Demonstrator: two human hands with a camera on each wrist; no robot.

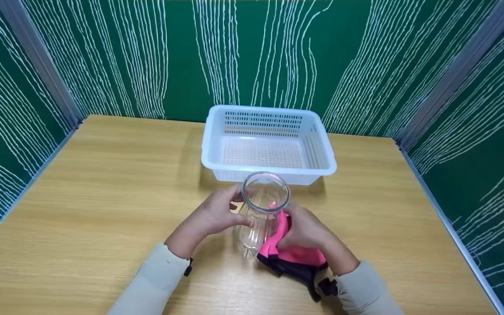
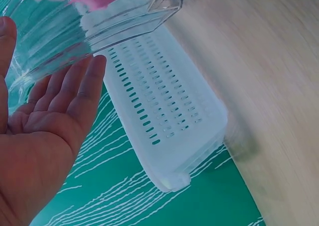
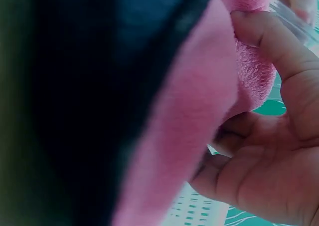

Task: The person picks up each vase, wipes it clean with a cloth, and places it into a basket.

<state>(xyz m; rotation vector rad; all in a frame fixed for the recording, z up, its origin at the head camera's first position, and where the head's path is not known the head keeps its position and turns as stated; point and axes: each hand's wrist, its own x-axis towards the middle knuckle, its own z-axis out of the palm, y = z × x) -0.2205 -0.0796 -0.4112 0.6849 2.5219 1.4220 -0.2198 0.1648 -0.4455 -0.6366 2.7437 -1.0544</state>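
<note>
A clear glass jar [image 1: 252,234] with ribbed sides and a wide round mouth is tilted in front of me. My left hand [image 1: 219,213] holds its left side, with the thumb on the near side and the fingers behind. On the jar's right side, my right hand [image 1: 308,228] pinches a pink fuzzy cloth [image 1: 296,253] with black trim, bunched against the glass. The right wrist view has the cloth [image 3: 194,111] close up, covering much of the jar. Through the glass jar [image 2: 134,29], pink shows in the left wrist view.
A white plastic basket [image 1: 268,169] with slotted walls stands on the wooden table [image 1: 116,183] just beyond the jar. Green panels [image 1: 348,39] with white wavy lines enclose the back and sides, with grey metal posts [image 1: 44,61] at the corners.
</note>
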